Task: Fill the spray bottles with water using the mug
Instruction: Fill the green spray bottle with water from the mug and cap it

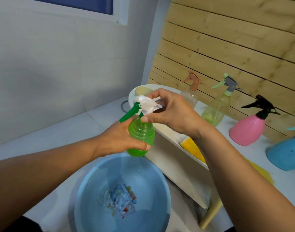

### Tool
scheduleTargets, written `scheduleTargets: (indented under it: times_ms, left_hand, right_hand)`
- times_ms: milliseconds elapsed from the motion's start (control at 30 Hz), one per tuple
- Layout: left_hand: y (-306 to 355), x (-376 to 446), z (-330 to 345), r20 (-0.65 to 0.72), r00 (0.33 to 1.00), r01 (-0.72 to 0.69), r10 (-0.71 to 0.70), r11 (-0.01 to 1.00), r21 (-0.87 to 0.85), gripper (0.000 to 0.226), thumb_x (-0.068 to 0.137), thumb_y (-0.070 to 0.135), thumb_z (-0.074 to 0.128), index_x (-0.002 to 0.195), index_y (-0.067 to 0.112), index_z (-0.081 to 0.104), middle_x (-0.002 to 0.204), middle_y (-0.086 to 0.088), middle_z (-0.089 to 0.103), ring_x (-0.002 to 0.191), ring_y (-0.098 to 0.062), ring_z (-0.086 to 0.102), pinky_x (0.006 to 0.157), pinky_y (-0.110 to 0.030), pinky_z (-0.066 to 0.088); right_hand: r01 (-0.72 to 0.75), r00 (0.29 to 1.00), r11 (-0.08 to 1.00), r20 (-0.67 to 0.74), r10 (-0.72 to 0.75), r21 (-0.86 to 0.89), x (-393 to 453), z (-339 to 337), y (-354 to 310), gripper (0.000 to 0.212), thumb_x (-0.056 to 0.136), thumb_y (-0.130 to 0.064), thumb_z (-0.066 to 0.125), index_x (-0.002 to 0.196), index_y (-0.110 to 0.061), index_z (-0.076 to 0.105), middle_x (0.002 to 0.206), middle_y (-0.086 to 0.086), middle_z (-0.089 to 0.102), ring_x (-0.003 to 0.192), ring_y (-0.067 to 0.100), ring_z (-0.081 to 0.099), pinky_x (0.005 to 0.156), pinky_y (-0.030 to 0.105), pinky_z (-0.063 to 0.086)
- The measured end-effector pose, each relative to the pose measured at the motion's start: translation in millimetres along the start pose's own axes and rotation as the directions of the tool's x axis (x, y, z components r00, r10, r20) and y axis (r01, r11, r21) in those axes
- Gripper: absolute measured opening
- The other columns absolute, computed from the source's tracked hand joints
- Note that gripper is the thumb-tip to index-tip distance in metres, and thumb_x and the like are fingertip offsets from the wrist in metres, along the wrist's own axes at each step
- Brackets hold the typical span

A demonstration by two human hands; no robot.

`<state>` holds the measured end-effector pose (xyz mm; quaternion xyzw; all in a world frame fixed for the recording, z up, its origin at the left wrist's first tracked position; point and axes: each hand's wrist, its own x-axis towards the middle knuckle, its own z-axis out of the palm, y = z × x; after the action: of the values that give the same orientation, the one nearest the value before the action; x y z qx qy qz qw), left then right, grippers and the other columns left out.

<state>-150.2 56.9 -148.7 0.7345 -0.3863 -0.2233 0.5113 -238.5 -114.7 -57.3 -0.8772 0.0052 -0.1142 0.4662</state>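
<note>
At frame centre, the left hand (120, 139) gripped the green spray bottle (141, 136); right-hand fingers (153, 95) pinched its white spray head (148, 104), probably unscrewing it, before filling.

Green spray bottle (141, 136) upright above blue basin, white-and-green trigger head (143, 106) on top, cream mug (141, 92) behind

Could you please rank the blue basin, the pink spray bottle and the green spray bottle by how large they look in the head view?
1. blue basin, clearly largest, though nearest the camera.
2. pink spray bottle.
3. green spray bottle.
The two bottles look close in size; the left hand and right hand partly cover the green one, so their order is unsure.
</note>
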Motion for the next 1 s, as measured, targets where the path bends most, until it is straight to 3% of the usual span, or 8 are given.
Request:
scheduleTargets:
  times_ms: [300,400,500,633,767,833,900,1000]
  left_hand:
    - [42,73,23,0.066,0.996,-0.060,0.059,0.998,0.004,0.054,0.073,0.017,0.095,0.112,0.038,0.064,0.104,0.008,0.074,0.098,-0.006,0.072,0.086,-0.027,0.059]
    - [43,95,37,0.082,0.994,-0.074,0.071,0.996,0.041,0.053,0.069,0.023,0.096,0.112,0.027,0.067,0.090,0.012,0.073,0.085,-0.004,0.070,0.070,-0.023,0.055]
    - [41,112,51,0.072,0.996,-0.053,0.049,0.997,0.058,0.066,0.058,0.040,0.096,0.116,0.028,0.067,0.101,0.008,0.075,0.097,-0.010,0.072,0.088,-0.039,0.061]
    - [37,127,62,0.084,0.996,-0.033,0.030,0.999,0.038,0.069,0.060,0.033,0.097,0.121,0.030,0.066,0.107,0.007,0.076,0.102,-0.012,0.072,0.099,-0.045,0.058]
    - [38,135,65,0.099,0.995,0.025,-0.028,0.999,0.026,0.062,0.066,0.024,0.097,0.118,0.033,0.064,0.108,0.005,0.075,0.104,-0.013,0.071,0.098,-0.035,0.058]
    - [35,138,67,0.132,0.991,0.029,-0.032,0.999,0.022,0.057,0.073,0.019,0.094,0.110,0.040,0.057,0.105,0.010,0.071,0.098,-0.006,0.068,0.082,-0.013,0.054]
    - [34,138,69,0.146,0.989,0.023,-0.026,1.000,0.018,0.055,0.077,0.016,0.091,0.107,0.042,0.053,0.098,0.015,0.066,0.088,0.003,0.062,0.065,-0.003,0.046]
    - [34,138,74,0.132,0.991,0.012,-0.013,1.000,0.013,0.055,0.075,0.013,0.092,0.116,0.032,0.062,0.101,0.007,0.072,0.097,-0.009,0.070,0.085,-0.019,0.056]
  right_hand:
    - [-0.003,0.977,0.973,-0.208,0.053,0.232,-1,-53,17,0.046,0.078,0.005,0.081,0.111,-0.019,0.059,0.088,0.009,0.078,0.082,0.018,0.073,0.078,0.032,0.060]
    - [-0.009,0.971,0.967,-0.230,0.070,0.254,-3,-67,31,0.049,0.083,0.004,0.077,0.121,-0.018,0.058,0.100,0.029,0.072,0.085,0.020,0.071,0.075,0.027,0.056]
    - [-0.022,0.962,0.967,-0.257,0.089,0.254,-4,-72,42,0.052,0.085,0.003,0.075,0.126,-0.023,0.057,0.108,0.038,0.065,0.088,0.023,0.070,0.077,0.030,0.057]
    - [-0.027,0.937,0.961,-0.328,0.120,0.275,-2,-74,59,0.057,0.086,0.006,0.073,0.133,-0.019,0.054,0.096,0.017,0.075,0.088,0.017,0.073,0.080,0.031,0.059]
    - [-0.034,0.897,0.976,-0.424,0.125,0.216,3,-71,73,0.063,0.082,-0.003,0.081,0.135,-0.023,0.054,0.093,0.025,0.070,0.088,0.020,0.068,0.086,0.034,0.058]
    - [-0.040,0.882,0.977,-0.452,0.133,0.209,3,-68,77,0.064,0.081,-0.003,0.081,0.135,-0.024,0.053,0.086,0.017,0.070,0.087,0.019,0.069,0.087,0.034,0.059]
    - [-0.050,0.873,0.973,-0.463,0.152,0.226,2,-67,82,0.064,0.082,-0.003,0.081,0.135,-0.026,0.053,0.090,0.010,0.074,0.091,0.021,0.073,0.091,0.039,0.059]
    - [-0.058,0.864,0.954,-0.465,0.195,0.293,-1,-71,87,0.065,0.083,-0.002,0.080,0.136,-0.027,0.052,0.095,0.011,0.077,0.096,0.026,0.074,0.094,0.048,0.058]
